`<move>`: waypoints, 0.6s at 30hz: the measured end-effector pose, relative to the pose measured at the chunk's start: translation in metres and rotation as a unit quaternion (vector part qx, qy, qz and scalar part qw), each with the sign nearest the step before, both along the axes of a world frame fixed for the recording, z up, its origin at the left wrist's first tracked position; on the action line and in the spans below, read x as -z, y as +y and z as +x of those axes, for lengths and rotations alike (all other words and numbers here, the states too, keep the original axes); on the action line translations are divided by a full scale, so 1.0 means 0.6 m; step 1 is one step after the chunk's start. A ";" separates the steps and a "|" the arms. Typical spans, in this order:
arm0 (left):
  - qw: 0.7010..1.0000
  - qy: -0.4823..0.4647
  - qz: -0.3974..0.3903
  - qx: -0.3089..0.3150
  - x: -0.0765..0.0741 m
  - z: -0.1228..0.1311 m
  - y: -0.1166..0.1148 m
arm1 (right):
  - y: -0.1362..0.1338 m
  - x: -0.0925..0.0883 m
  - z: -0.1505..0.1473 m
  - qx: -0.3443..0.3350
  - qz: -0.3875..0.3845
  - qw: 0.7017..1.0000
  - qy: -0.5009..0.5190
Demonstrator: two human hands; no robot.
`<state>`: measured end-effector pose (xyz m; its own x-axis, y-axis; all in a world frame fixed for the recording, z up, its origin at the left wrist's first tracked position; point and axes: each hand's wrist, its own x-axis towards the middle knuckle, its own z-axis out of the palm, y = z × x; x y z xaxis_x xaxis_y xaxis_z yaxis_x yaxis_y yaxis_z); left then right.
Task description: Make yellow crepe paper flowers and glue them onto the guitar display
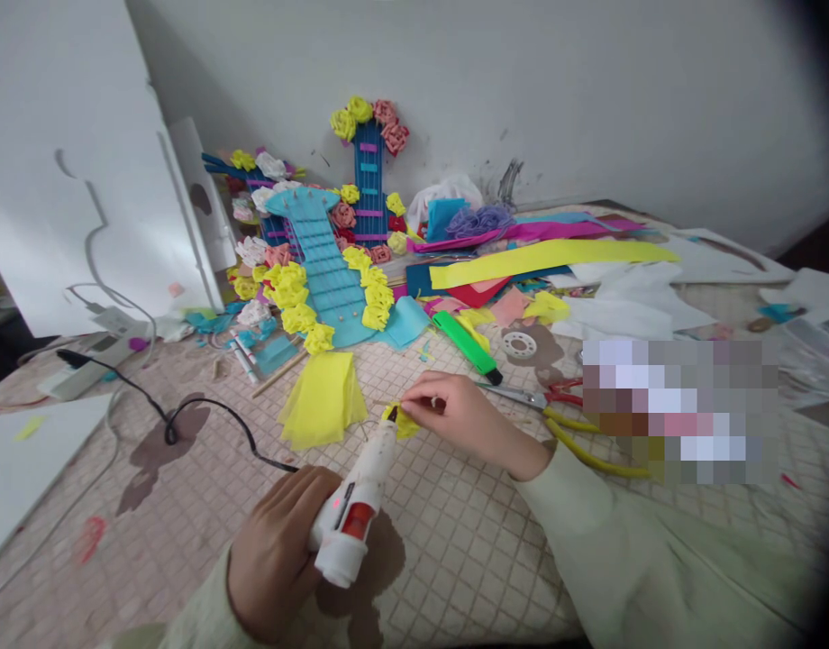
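Holding glue gun (355, 505) and yellow scrap (405, 421), hands (279, 550) (465, 419) sit amid bare tablecloth (482, 563).

— what stands at the upper middle of the frame?
— a blue slatted craft piece (326, 270) edged with yellow paper flowers (289, 293), and a taller blue one (369, 180) behind it at the wall.
— and to the right?
— a long yellow paper strip (550, 257) on a heap of coloured paper; below it a green cutter (465, 342), scissors (523, 395) and yellow-handled pliers (569, 440).
— left side?
— a white power strip (83, 370) and a leaning white board (69, 180); folded yellow tissue (322, 401) lies at centre.
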<state>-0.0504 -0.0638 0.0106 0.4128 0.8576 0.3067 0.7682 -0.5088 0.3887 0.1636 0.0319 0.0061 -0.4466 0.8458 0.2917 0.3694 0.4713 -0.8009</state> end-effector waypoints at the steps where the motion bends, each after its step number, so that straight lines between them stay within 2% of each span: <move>1: 1.000 0.002 -0.001 0.000 0.001 0.000 0.000 | 0.000 0.000 0.000 0.000 0.001 1.000 0.001; 13: 1.000 -0.003 -0.016 -0.007 0.005 -0.003 -0.002 | 0.000 -0.001 0.000 0.004 0.001 1.000 0.000; 18: 1.000 0.002 -0.010 0.012 0.005 -0.004 0.000 | 0.001 0.000 0.001 0.002 0.003 1.000 0.007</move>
